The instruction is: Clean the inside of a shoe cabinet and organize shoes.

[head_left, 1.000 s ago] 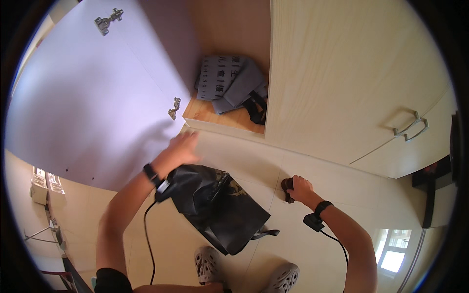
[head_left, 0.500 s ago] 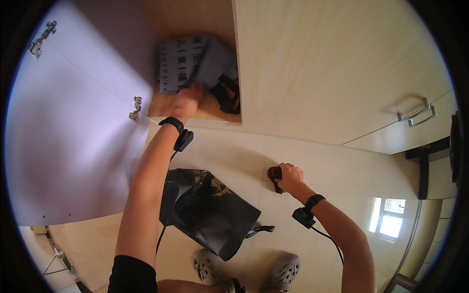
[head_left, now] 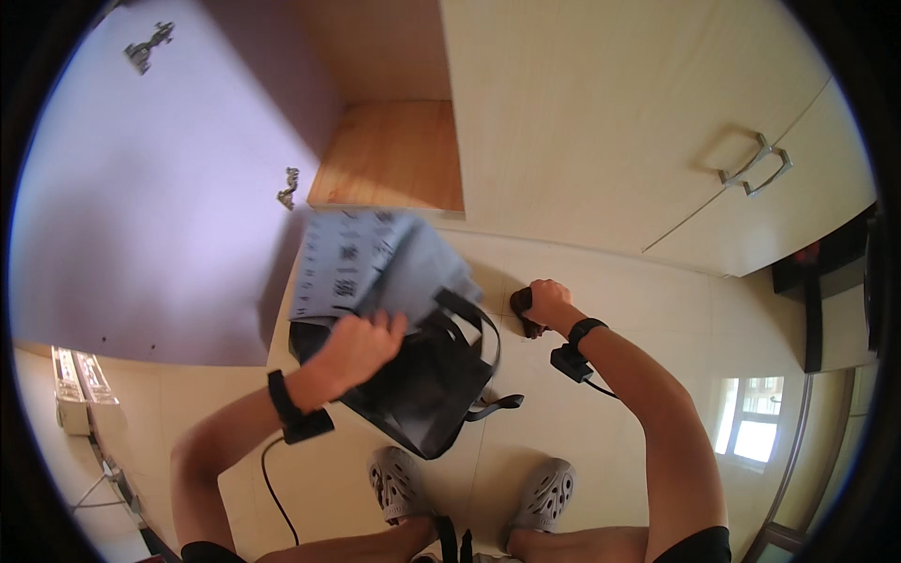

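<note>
My left hand [head_left: 358, 349] is closed on the near edge of a grey bag [head_left: 422, 258] with dark printed characters and black strap handles. That bag hangs just outside the cabinet and partly covers a black bag [head_left: 413, 422] lying on the floor. To the right, my right hand [head_left: 550, 303] is closed over a small dark brown object [head_left: 524, 319] on the floor tiles. My fingers hide much of it, so its kind cannot be made out.
The open cabinet compartment [head_left: 389, 159] has a bare wooden bottom. Its pale door [head_left: 160, 225] stands open at left. Closed cabinet doors with metal handles [head_left: 756, 167] lie to the right. My grey clogs [head_left: 399, 483] are near the black bag on the tiled floor.
My left hand has pulled the grey bag out of the compartment and toward me, over the black bag. My right hand stays on the brown object.
</note>
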Demonstrator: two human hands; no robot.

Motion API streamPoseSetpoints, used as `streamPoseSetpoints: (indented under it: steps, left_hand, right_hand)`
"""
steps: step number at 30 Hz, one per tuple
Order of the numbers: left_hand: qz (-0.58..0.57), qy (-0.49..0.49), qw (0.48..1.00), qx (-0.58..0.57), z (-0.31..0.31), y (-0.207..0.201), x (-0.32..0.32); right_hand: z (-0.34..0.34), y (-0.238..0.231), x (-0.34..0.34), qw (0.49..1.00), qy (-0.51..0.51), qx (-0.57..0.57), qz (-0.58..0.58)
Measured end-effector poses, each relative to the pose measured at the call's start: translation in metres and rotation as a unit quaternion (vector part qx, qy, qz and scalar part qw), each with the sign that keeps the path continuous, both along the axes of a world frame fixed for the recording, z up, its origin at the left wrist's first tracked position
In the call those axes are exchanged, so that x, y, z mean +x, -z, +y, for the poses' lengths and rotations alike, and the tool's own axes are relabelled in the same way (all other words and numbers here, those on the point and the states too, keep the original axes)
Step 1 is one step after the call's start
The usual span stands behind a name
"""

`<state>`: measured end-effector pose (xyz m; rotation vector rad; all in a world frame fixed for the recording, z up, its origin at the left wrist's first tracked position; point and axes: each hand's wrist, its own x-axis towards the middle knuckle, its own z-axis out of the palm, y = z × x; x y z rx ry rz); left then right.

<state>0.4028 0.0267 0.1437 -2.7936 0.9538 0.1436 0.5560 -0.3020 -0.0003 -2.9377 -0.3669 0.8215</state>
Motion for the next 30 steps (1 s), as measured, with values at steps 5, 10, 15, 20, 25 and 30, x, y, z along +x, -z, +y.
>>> streamPoseSetpoints:
  steps: [5,10,15,20,25,30]
  left_hand:
    - [0.061,-0.106,0.982,-0.143,0.036,-0.007,0.012]
    - [0.236,-0.472,0.848,-0.05,0.108,0.053,0.016]
    - [0.445,-0.46,0.748,-0.173,0.063,0.106,0.002]
    - [0.427,-0.341,0.822,-0.159,0.0,0.14,0.015]
    - [0.341,-0.211,0.914,-0.066,-0.111,0.161,0.044]
    - [0.379,0.012,0.923,-0.07,-0.229,0.143,0.056]
  right_hand:
    - [-0.011,0.008,0.002,0.999,-0.039,0.008,-0.019]
    - [-0.02,0.003,-0.007,0.99,-0.135,-0.021,-0.035]
    - [-0.059,-0.009,-0.03,0.992,-0.113,-0.049,-0.023]
    - [-0.076,-0.036,-0.042,0.99,0.008,0.097,-0.101]
    - [-0.109,-0.095,-0.039,0.988,0.057,0.053,-0.134]
    - [-0.183,-0.109,-0.072,0.973,0.136,0.012,-0.187]
